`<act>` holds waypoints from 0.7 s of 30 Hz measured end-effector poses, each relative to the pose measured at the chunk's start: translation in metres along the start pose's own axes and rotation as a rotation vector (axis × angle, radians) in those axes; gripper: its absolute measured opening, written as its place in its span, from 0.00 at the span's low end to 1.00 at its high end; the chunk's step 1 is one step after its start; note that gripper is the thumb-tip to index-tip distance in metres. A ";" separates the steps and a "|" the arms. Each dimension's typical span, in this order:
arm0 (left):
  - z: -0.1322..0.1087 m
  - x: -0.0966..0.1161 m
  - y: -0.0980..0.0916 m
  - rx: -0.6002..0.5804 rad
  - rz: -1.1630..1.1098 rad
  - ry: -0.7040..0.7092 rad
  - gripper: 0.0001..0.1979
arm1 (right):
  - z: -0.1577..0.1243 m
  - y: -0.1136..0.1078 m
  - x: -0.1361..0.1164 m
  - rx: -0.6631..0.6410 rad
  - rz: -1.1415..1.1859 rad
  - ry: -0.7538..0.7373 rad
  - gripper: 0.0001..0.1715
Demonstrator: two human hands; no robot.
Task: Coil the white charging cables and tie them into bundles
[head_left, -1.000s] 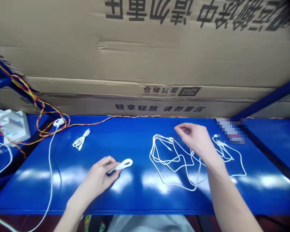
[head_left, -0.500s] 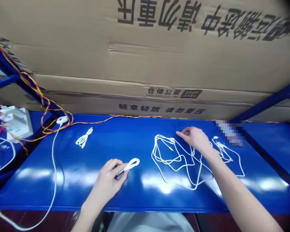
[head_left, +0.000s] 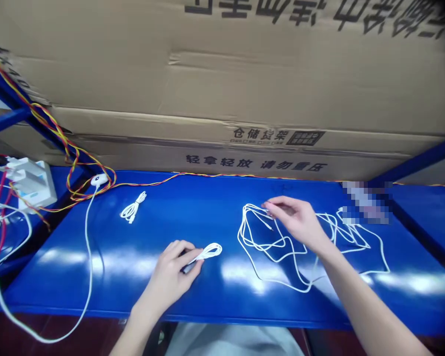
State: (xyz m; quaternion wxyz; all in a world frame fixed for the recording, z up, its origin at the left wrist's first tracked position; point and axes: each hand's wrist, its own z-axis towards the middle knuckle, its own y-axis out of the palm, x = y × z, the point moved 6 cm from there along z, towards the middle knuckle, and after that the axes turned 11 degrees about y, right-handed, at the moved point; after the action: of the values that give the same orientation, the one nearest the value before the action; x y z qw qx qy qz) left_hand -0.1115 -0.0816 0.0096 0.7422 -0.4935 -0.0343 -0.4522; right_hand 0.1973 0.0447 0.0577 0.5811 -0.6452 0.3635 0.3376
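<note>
Head view: held coil (head_left: 209, 252) (lengthwise) points forward-right.

Part of the coiled white cable (head_left: 212, 250) is being hidden by the left hand (head_left: 175, 269). The tangled cables (head_left: 295, 253) are being partly covered by the right hand (head_left: 298, 222) (whether one is being pinched cannot be told). Both forearms (head_left: 367, 301) are being cut off by the bottom edge, black lettering (head_left: 307, 12) by the top. An item (head_left: 367, 202) at right is being pixelated.
</note>
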 end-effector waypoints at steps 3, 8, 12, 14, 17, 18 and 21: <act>0.004 0.005 0.000 -0.014 0.016 0.047 0.12 | -0.030 0.051 -0.027 -0.163 0.064 -0.093 0.15; 0.005 0.010 -0.001 -0.053 0.038 0.086 0.13 | -0.060 0.122 -0.039 -0.320 -0.044 -0.188 0.13; 0.002 0.009 0.001 -0.087 -0.003 0.096 0.13 | -0.061 0.147 -0.038 -0.295 -0.104 -0.149 0.14; -0.001 0.006 0.003 -0.084 0.006 0.101 0.13 | -0.059 0.153 -0.040 -0.289 -0.139 -0.125 0.15; -0.002 0.003 0.005 -0.049 0.015 0.142 0.13 | -0.056 0.161 -0.040 -0.336 -0.176 -0.072 0.16; -0.002 0.003 0.004 -0.027 0.005 0.157 0.13 | -0.056 0.162 -0.039 -0.358 -0.172 -0.055 0.15; 0.000 0.005 0.003 0.008 -0.037 0.170 0.14 | -0.054 0.162 -0.036 -0.435 -0.139 -0.022 0.14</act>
State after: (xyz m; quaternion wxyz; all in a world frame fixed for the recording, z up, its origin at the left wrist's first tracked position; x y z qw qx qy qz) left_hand -0.1062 -0.0841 0.0095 0.7358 -0.4497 0.0179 -0.5060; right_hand 0.0403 -0.0160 0.0118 0.4540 -0.7752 0.2305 0.3740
